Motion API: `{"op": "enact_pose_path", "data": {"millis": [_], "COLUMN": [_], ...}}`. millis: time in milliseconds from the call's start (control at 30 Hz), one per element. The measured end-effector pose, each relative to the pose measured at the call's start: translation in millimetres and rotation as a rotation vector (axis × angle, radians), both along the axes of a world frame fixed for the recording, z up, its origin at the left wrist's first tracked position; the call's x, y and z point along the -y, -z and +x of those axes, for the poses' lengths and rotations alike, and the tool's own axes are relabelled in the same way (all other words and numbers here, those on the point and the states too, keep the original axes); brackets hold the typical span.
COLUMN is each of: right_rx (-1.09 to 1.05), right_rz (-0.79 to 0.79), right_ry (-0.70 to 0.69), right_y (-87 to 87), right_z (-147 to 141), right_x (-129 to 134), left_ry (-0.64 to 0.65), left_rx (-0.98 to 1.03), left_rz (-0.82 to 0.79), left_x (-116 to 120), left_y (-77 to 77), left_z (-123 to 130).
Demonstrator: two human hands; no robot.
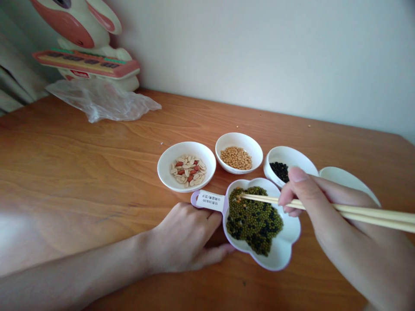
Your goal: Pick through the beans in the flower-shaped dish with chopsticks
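Observation:
A pair of pale wooden chopsticks (350, 211) lies in my right hand (340, 216), which is closed around them. Their tips reach into a white, purple-rimmed flower-shaped bowl (285, 255), beside a few yellow soybeans (239, 197). Mixed green and black beans (254, 220) fill much of that bowl. My left hand (188, 239) grips the bowl at its handle side. Its fingers pass under the labelled handle (209, 200), partly hidden, and the thumb rests against the bowl's near edge.
Behind stand white bowls of peanuts (188, 170), soybeans (236, 158) and black beans (279, 171). Another white bowl (346, 179) is partly hidden by my right hand. A clear plastic bag (106, 101) and a toy keyboard (87, 62) sit at the back left, near the wall (259, 56).

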State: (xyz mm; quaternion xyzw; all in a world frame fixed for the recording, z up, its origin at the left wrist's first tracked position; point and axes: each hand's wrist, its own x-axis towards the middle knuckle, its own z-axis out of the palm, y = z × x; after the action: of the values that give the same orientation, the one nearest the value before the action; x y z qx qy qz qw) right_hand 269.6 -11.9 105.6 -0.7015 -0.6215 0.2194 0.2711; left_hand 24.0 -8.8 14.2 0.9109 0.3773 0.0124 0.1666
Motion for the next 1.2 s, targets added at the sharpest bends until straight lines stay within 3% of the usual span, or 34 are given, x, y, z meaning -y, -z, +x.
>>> {"op": "enact_pose_path", "data": {"millis": [233, 500, 733, 933, 1200], "right_rx": [0.037, 0.002, -0.001, 0.016, -0.002], "right_rz": [-0.027, 0.039, -0.002, 0.127, 0.007], "right_ry": [0.073, 0.031, -0.011, 0.001, -0.01], "right_y": [12.0, 5.7, 2.4, -2.3, -0.8], "right_z": [28, 16, 6, 7, 1], "right_x": [6, 2, 2, 0, -2], "left_ry": [0.003, 0.01, 0.011, 0.009, 0.007], "left_rx": [0.016, 0.022, 0.024, 0.01, 0.011], "left_rz": [0.022, 0.038, 0.053, 0.048, 0.029], "left_x": [-1, -1, -1, 0, -1], "left_y": [1.1, 1.2, 0.5, -0.2, -2.7], "left_z": [0, -1, 0, 0, 1]}}
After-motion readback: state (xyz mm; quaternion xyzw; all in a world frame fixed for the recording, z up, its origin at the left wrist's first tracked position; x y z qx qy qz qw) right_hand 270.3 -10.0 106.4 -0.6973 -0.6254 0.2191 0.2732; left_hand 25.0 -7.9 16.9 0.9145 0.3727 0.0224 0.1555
